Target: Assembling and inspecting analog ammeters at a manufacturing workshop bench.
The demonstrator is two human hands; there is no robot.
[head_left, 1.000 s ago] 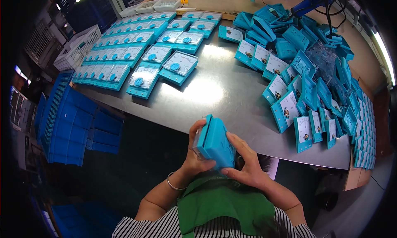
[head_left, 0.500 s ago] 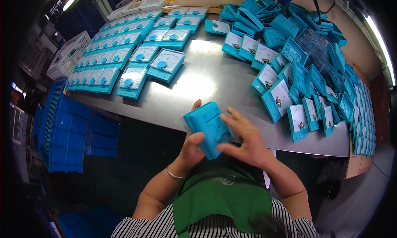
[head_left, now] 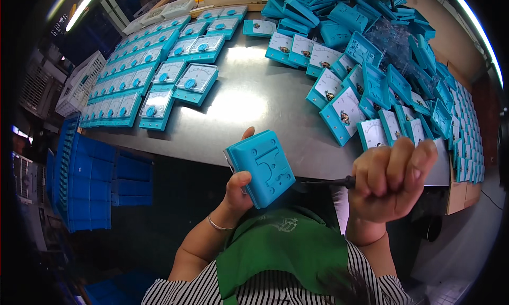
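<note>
My left hand (head_left: 238, 191) grips a teal panel meter (head_left: 264, 170) near the table's front edge. Its moulded back, with several screw holes, faces up, and a strip of the clear front shows at its left side. To the right, my raised right hand (head_left: 389, 180) is closed around a thin screwdriver (head_left: 343, 182), dark at the handle end. The narrow shaft points left toward the meter's lower right corner; whether its tip touches is hard to see.
Finished-looking meters with clear covers (head_left: 196, 83) stand in rows at the left of the metal table (head_left: 238, 101). At the right lie open meter bases with dials (head_left: 344, 117) and a heap of teal housings (head_left: 347, 18). Blue crates (head_left: 87, 178) stand at lower left.
My right hand has left the meter, moved right and up, and now holds a screwdriver. The meter in my left hand has turned so its back faces up more squarely.
</note>
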